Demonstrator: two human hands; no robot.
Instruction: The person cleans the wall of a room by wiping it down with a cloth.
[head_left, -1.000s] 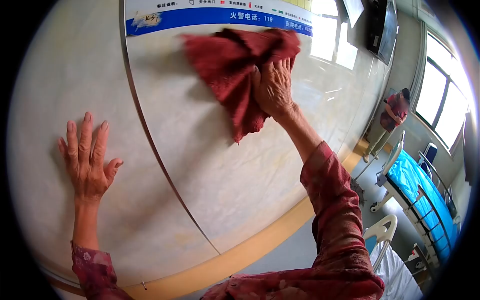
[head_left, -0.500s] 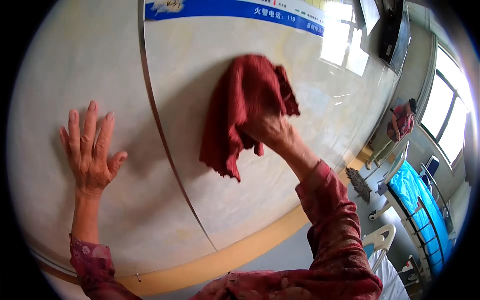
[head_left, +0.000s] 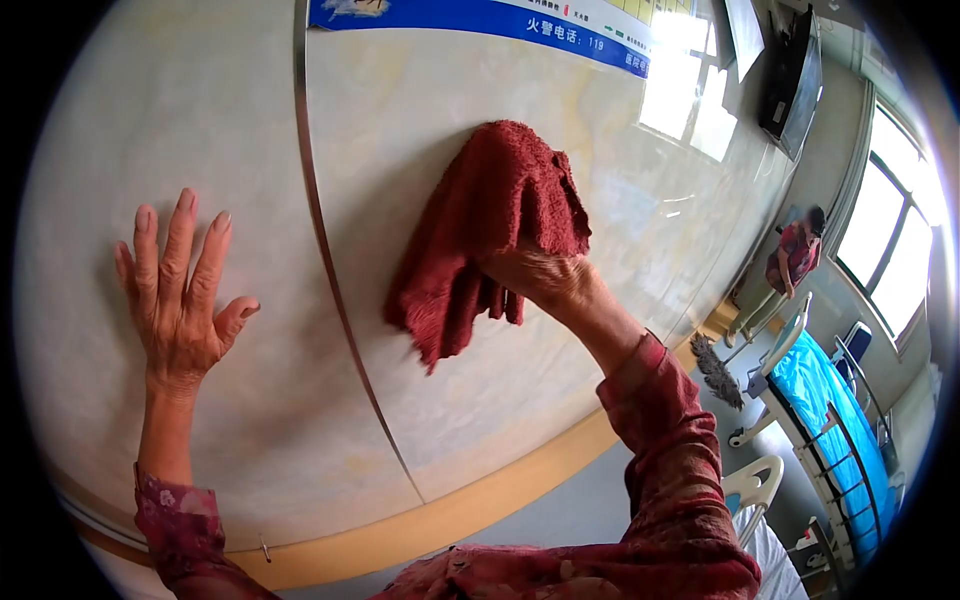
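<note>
Holding the red cloth (head_left: 505, 190) against the right panel (head_left: 480, 420) below the sign (head_left: 475, 16) is your right hand (head_left: 548, 275); your left hand (head_left: 182, 325) lies spread on the left panel (head_left: 230, 110). Wiping seems under way; what is done or left doesn't show.

A long-sleeved garment in deep red and maroon clothes both arms. The left sleeve (head_left: 180, 515) carries a floral print, with a small pale flower near its cuff (head_left: 167, 497) and mottled pinkish and purplish patches. The right sleeve (head_left: 675, 440) is loose and heavily creased, its fabric bunching into ridges along the arm, and its edge ends above the wrist. Across the bottom, the garment's front (head_left: 560, 575) shows softer red with blurred pinkish blotches. The left hand (head_left: 185, 325) is bare, with short nails on slender fingers (head_left: 178, 245); the right hand (head_left: 550, 275) is partly hidden.
</note>
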